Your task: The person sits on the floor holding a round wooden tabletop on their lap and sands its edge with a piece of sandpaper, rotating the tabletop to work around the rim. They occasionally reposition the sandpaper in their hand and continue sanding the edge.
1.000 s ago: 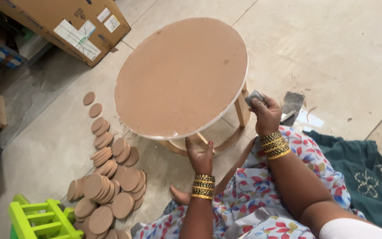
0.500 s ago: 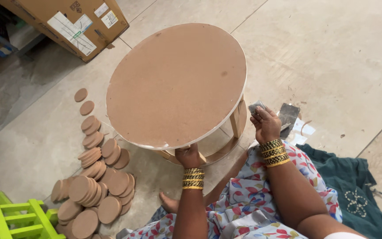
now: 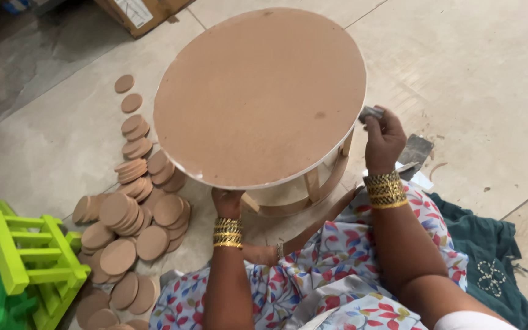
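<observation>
Green slatted frame [image 3: 29, 256], set at the near left on the floor [image 3: 484, 67]. Small brown discs [image 3: 132, 214], heaped and strewn just right of it. Left hand [image 3: 227, 200], fingers closed on the near rim of the round stool [image 3: 261, 98], which is tilted at centre. Right hand [image 3: 384, 137], fingers pinched around a small grey sanding block [image 3: 371, 113], held against the stool's right edge. Dark green cloth [image 3: 490, 256], spread at the near right.

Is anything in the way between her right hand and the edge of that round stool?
Nothing visible. The right hand holds a small grey piece right against the round stool's rim, while the left hand grips the near edge.
</observation>
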Demonstrator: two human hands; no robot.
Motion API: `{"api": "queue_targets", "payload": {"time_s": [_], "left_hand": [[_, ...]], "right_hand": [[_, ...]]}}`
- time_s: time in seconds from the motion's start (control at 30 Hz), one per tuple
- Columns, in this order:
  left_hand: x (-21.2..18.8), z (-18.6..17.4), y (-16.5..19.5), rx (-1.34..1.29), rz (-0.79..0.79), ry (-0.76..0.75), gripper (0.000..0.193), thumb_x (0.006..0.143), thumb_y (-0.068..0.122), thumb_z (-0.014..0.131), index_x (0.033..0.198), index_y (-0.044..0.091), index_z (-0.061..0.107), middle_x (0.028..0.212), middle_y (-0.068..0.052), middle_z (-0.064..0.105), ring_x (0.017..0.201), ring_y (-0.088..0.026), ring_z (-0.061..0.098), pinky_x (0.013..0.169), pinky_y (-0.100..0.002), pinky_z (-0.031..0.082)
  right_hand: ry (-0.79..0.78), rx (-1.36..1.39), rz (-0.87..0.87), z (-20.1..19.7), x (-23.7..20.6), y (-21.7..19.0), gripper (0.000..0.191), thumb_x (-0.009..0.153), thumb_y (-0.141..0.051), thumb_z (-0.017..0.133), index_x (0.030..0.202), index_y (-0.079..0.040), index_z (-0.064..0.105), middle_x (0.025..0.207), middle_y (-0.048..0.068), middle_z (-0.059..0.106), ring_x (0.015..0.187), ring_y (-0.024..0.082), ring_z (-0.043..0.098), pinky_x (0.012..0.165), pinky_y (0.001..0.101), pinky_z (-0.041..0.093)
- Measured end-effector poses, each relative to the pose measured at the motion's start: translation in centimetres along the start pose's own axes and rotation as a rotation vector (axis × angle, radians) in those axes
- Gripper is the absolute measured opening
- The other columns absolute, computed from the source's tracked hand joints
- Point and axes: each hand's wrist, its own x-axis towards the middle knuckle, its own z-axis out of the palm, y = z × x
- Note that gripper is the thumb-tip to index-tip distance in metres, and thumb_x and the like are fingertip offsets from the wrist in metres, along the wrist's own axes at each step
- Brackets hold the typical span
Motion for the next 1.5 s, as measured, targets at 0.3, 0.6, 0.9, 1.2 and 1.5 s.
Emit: {"api": "queue_targets", "payload": {"time_s": [0.3, 0.6, 0.9, 1.2, 1.5], "left_hand": [[0.3, 1.4, -4.7, -0.037, 0.17, 0.13, 0.031, 0.079, 0.003, 0.09, 0.1, 0.003, 0.068, 0.103, -0.005, 0.073, 0.093, -0.013, 0.068, 0.084, -0.031, 0.059], [0.5, 1.9, -4.8, -0.259, -0.031, 0.13, 0.033, 0.081, 0.007, 0.086, 0.106, 0.003, 0.065, 0.09, -0.001, 0.071, 0.073, -0.01, 0.062, 0.063, -0.027, 0.051], [0.4, 3.6, -2.5, -0.248, 0.041, 0.166, 0.047, 0.079, 0.007, 0.079, 0.121, 0.009, 0.059, 0.103, 0.002, 0.074, 0.088, -0.007, 0.069, 0.079, -0.026, 0.058], [0.4, 2.9, -3.8, -0.179, 0.043, 0.13, 0.034, 0.083, 0.002, 0.081, 0.112, 0.002, 0.062, 0.089, -0.002, 0.071, 0.071, -0.009, 0.063, 0.062, -0.026, 0.052], [0.5, 2.7, -4.0, -0.187, 0.036, 0.115, 0.037, 0.083, 0.004, 0.083, 0.114, 0.002, 0.062, 0.088, -0.002, 0.071, 0.07, -0.009, 0.062, 0.062, -0.025, 0.051]], "right_hand": [[-0.01, -0.609, -0.25, 0.9, -7.0, -3.4, 0.021, 0.102, -0.008, 0.066, 0.122, -0.002, 0.07, 0.096, 0.014, 0.068, 0.084, 0.024, 0.069, 0.075, 0.0346, 0.055], [-0.05, -0.004, -0.087, 0.5, -1.4, -3.8, 0.017, 0.107, -0.012, 0.063, 0.12, -0.001, 0.067, 0.109, 0.013, 0.074, 0.097, 0.019, 0.071, 0.085, 0.0299, 0.057], [-0.104, -0.491, -0.399, -0.4, -7.5, -3.7, 0.016, 0.104, -0.011, 0.065, 0.116, 0.0, 0.066, 0.103, 0.016, 0.07, 0.091, 0.024, 0.07, 0.081, 0.0333, 0.056], [-0.014, -0.284, -0.178, 1.1, 2.3, -2.3, 0.02, 0.106, -0.009, 0.061, 0.122, 0.001, 0.065, 0.108, 0.014, 0.075, 0.096, 0.019, 0.073, 0.083, 0.0316, 0.059], [-0.129, -0.418, -0.259, -1.4, -3.8, -2.5, 0.022, 0.106, -0.016, 0.065, 0.121, 0.0, 0.067, 0.107, 0.017, 0.074, 0.098, 0.022, 0.073, 0.085, 0.033, 0.059]]}}
